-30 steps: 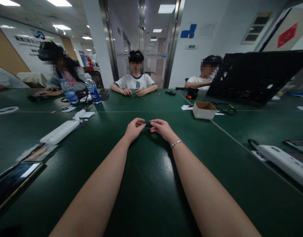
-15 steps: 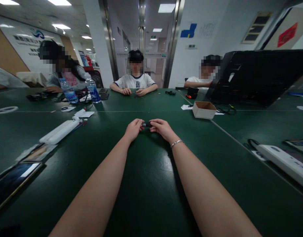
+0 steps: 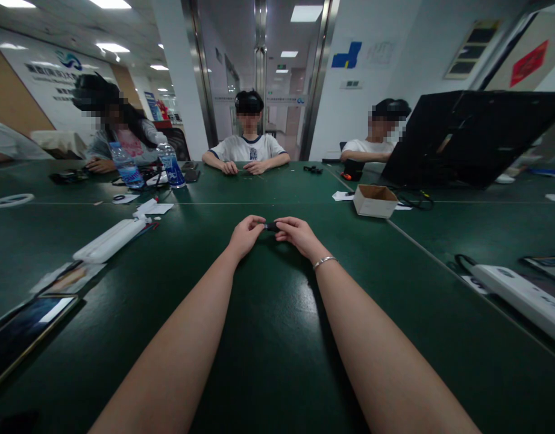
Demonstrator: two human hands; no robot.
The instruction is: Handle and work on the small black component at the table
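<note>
In the head view, the left hand (image 3: 247, 237) and the right hand (image 3: 299, 237) are holding a small black object (image 3: 272, 227) at the centre of the frame, above the green counter (image 3: 268, 337). The right fingers are pinching its dark end; the left fingers are pinching its silvery tip. A power strip (image 3: 521, 295) is lying at lower right.

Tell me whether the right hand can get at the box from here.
Probably yes: only green tabletop shows between the right hand and the box, a little farther off to the right. The hand pinches a black piece, so it would likely need freeing first.
</note>
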